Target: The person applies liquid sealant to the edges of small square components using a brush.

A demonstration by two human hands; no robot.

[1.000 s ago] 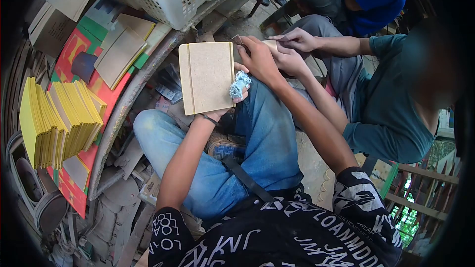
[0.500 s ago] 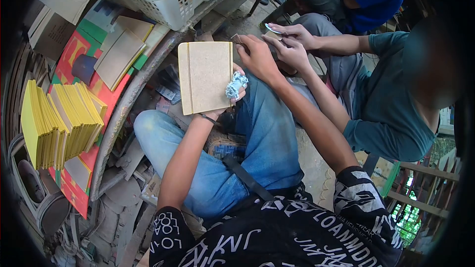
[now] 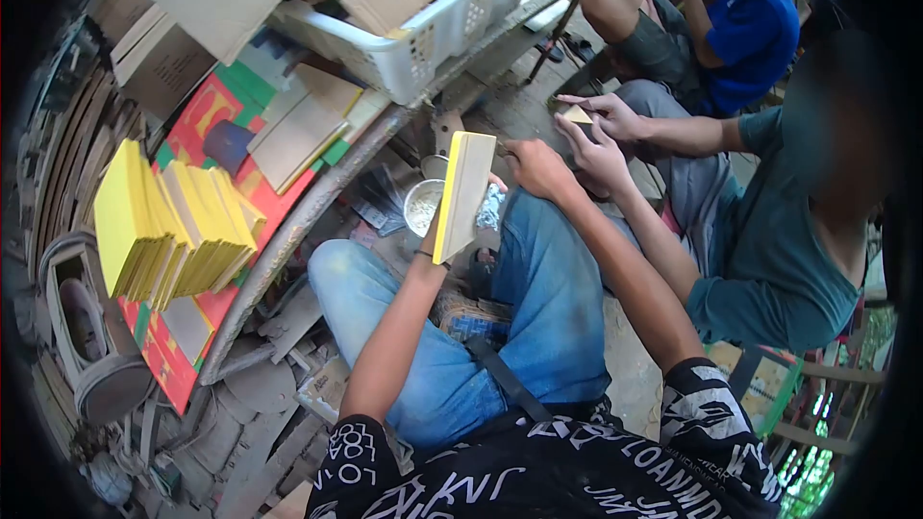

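Note:
My left hand (image 3: 497, 182) is closed around a tan board with yellow edges (image 3: 468, 197), held tilted with one yellow edge facing me. Most of that hand is hidden behind the board. A crumpled light-blue rag (image 3: 490, 208) sits at its fingers, beside the board. Just right of the board's upper end, my right hand (image 3: 540, 169) has its fingers bent together; whatever they pinch is too small to make out. Behind the board stands a white tub of pale material (image 3: 421, 208).
On the left, a red-and-green bench top (image 3: 183, 365) bears a row of yellow-edged boards (image 3: 178, 231), more boards (image 3: 303, 130) and a dark cup (image 3: 229, 145). A white plastic basket (image 3: 409, 62) holds cardboard. Close on my right, a co-worker's hands (image 3: 601, 130) hold a small piece.
The board has turned from facing me flat to nearly edge-on, baring the tub behind it. My right hand stays near its upper end. The whole view has shifted, showing more of the basket.

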